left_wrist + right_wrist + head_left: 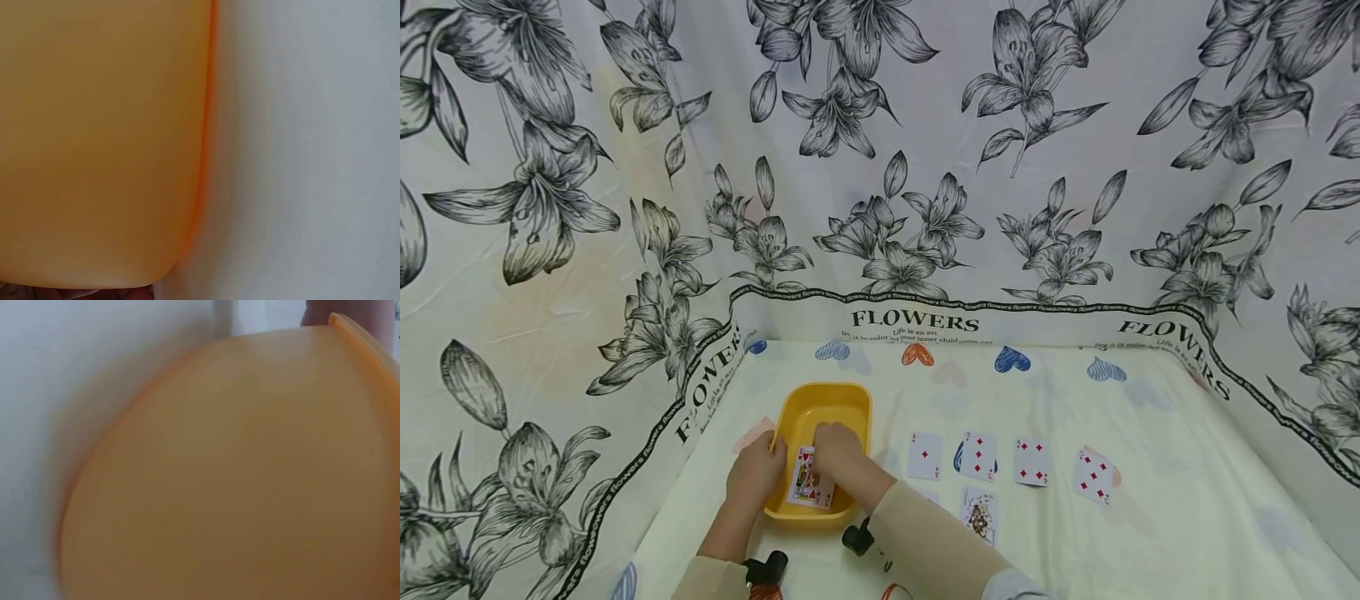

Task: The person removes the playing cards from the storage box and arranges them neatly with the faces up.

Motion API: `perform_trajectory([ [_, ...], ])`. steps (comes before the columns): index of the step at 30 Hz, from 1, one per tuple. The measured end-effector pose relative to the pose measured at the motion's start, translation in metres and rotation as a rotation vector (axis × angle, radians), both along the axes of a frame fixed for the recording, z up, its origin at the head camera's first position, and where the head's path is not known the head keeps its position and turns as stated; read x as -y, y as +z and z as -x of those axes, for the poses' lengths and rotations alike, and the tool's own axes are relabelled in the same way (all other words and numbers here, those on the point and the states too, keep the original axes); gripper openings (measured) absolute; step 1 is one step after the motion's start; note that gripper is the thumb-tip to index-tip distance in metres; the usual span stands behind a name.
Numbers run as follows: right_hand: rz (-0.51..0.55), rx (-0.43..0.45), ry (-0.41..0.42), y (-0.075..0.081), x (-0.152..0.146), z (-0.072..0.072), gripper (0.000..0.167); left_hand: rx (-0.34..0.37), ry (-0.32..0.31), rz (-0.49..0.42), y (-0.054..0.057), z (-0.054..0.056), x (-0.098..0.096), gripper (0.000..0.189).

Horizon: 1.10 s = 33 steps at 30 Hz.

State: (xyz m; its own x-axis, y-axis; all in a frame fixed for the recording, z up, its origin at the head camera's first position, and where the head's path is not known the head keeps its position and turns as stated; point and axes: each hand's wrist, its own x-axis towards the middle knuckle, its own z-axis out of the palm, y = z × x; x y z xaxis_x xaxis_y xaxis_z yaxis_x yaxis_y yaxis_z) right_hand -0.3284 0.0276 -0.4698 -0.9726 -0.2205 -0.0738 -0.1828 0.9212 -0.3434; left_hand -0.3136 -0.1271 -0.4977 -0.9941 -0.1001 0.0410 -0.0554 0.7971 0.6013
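Observation:
A yellow plastic tray (862, 417) stands on the tablecloth, left of centre. My left hand (754, 471) grips its left rim. Inside the tray is my right hand (838, 454), reaching down at the cards, with its fingertips hidden; I cannot tell whether they pinch one. A king playing card (806, 479) lies face up under and beside that hand, overlapping another card. Both wrist views are filled by the tray's outer wall (106, 144), seen in the right wrist view as a curved tan side (231, 469).
Right of the tray runs a row of diamond cards: an ace (925, 456), a three (978, 457), a four (1032, 462) and a tilted higher card (1093, 477). Below them lies an ornate picture card (979, 517), near the right sleeve (925, 533). A flower-printed curtain (917, 242) encloses the table.

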Motion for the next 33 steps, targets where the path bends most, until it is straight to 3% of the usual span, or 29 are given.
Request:
perform_trajectory([
  [6,-0.013,-0.041,0.004,0.005,-0.005,0.0,0.025,0.002,-0.003,0.002,-0.002,0.001,0.001,0.036],
  [14,0.063,-0.043,-0.006,0.008,-0.012,0.0,0.023,0.002,0.007,-0.001,-0.002,0.001,0.0,0.035],
  [27,0.575,0.214,-0.029,0.043,-0.067,0.011,0.013,0.051,0.007,-0.001,0.0,0.002,0.001,0.047],
  [33,0.715,0.261,-0.046,0.053,-0.11,0.015,0.013,0.066,0.001,-0.016,0.0,0.002,0.002,0.04],
])
